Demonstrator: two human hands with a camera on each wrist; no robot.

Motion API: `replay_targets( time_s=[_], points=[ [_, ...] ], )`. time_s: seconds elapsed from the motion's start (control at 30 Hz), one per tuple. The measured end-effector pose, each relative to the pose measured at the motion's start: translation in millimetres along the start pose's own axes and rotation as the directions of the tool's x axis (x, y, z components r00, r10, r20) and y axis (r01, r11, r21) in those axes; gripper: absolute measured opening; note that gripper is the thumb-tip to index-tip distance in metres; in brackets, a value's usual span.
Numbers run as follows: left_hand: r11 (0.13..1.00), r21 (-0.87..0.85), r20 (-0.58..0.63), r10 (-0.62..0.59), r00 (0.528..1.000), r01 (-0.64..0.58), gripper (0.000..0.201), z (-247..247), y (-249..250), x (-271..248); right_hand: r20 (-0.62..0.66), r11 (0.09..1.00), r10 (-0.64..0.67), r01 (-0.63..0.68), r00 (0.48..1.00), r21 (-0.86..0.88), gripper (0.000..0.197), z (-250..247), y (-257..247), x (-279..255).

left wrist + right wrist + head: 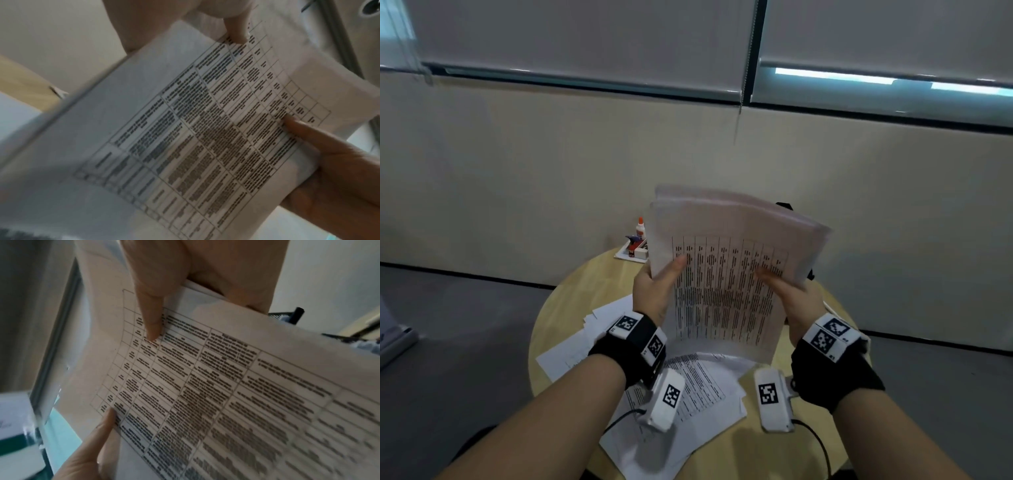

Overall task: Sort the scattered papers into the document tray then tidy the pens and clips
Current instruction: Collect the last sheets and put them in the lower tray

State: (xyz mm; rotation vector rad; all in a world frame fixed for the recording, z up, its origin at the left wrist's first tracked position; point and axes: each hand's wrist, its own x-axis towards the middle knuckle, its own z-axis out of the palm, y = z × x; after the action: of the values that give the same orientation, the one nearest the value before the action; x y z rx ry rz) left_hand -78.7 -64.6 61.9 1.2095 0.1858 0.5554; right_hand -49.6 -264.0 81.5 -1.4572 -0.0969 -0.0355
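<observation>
A stack of printed papers (726,274) with a table on the top sheet stands upright above the round wooden table (571,294). My left hand (662,284) grips its left edge, thumb on the front. My right hand (782,289) grips the right edge the same way. In the left wrist view my left thumb (236,30) presses the sheet (195,129). The right wrist view shows my right thumb (150,321) on the sheet (226,386). Loose papers (695,390) lie scattered below. A black document tray (784,206) is mostly hidden behind the stack; its corner (296,316) shows.
A glue bottle (641,226) and a small white holder (632,251) with desk items stand at the table's far left edge. More sheets (585,346) lie at the left of the table. A beige wall and window blinds are behind.
</observation>
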Motion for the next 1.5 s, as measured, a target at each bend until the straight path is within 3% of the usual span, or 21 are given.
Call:
replay_targets(
  time_s=[0.07,0.13,0.23,0.33,0.43,0.5,0.57,0.63,0.67,0.73,0.77,0.83,0.93,1.0,1.07,1.17,1.27,1.37,1.5],
  points=[
    [0.999,0.038,0.028,0.018,0.999,-0.019,0.030,-4,-3,0,-0.047,0.998,-0.039,0.036,0.998,-0.049,0.034,-4,-3,0],
    [0.999,0.039,0.056,0.005,0.998,-0.007,0.025,-8,-8,0,-0.102,0.994,-0.101,0.095,0.990,-0.061,0.034,-9,-4,0],
    [0.998,0.065,0.080,0.002,0.997,-0.008,0.025,-6,-11,0,-0.128,0.974,-0.224,0.222,0.966,-0.033,0.068,-13,-11,-1],
    [0.996,0.091,0.094,0.006,0.996,-0.015,0.032,-1,-12,-1,-0.103,0.860,-0.469,0.427,0.877,-0.279,0.089,-11,-26,-5],
    [0.994,0.111,0.096,0.008,0.995,-0.019,0.029,-1,-11,1,0.046,0.631,-0.621,0.533,0.783,-0.564,0.069,-10,-41,-5],
    [0.991,0.135,0.104,0.001,0.995,-0.015,0.022,-2,-11,2,0.106,0.580,-0.639,0.568,0.761,-0.583,0.053,-10,-46,-3],
    [0.988,0.157,0.123,-0.024,0.992,0.004,0.021,-3,-11,3,0.087,0.571,-0.659,0.572,0.747,-0.588,0.049,-11,-46,-1],
    [0.986,0.159,0.137,-0.062,0.989,0.040,0.026,-5,-11,4,0.024,0.627,-0.633,0.530,0.774,-0.570,0.057,-14,-43,1],
    [0.985,0.162,0.143,-0.088,0.986,0.064,0.027,-7,-11,5,-0.011,0.728,-0.557,0.481,0.831,-0.489,0.063,-17,-39,2],
    [0.977,0.185,0.165,-0.136,0.977,0.105,0.024,-8,-12,6,0.008,0.945,-0.275,0.272,0.961,-0.179,0.066,-20,-30,4],
    [0.973,0.199,0.173,-0.153,0.973,0.117,0.022,-8,-13,6,0.067,0.982,-0.151,0.158,0.986,-0.105,0.065,-22,-20,6],
    [0.972,0.207,0.174,-0.153,0.973,0.115,0.021,-6,-14,4,0.151,0.988,-0.028,0.050,0.988,-0.146,0.052,-23,3,7],
    [0.983,0.169,0.117,-0.090,0.989,0.069,0.017,2,-9,0,0.098,0.982,-0.033,0.050,0.995,-0.181,0.030,-19,24,5],
    [0.995,0.089,0.058,-0.042,0.997,0.036,0.011,8,-3,-5,0.052,0.992,-0.056,0.061,0.997,-0.112,0.035,-16,20,2],
    [0.999,0.032,0.006,-0.026,1.000,0.025,0.019,10,-3,-10,0.024,0.998,-0.066,0.066,0.998,-0.003,0.044,-16,16,-3],
    [0.999,0.049,-0.044,-0.003,0.999,0.005,0.027,7,-2,-14,0.019,0.996,-0.084,0.083,0.996,0.022,0.024,-19,13,-13],
    [0.993,0.051,-0.031,0.106,0.994,-0.104,0.036,12,11,-14,-0.003,0.996,-0.084,0.084,0.996,-0.037,0.016,-23,18,-15],
    [0.976,0.052,-0.058,0.214,0.975,-0.211,0.024,25,31,-12,0.003,0.997,-0.070,0.070,0.998,-0.016,0.017,-23,19,-16],
    [0.970,0.088,-0.150,0.237,0.960,-0.226,0.049,37,52,-6,0.011,0.996,-0.093,0.093,0.996,-0.015,0.018,-23,19,-17]
  ],
)
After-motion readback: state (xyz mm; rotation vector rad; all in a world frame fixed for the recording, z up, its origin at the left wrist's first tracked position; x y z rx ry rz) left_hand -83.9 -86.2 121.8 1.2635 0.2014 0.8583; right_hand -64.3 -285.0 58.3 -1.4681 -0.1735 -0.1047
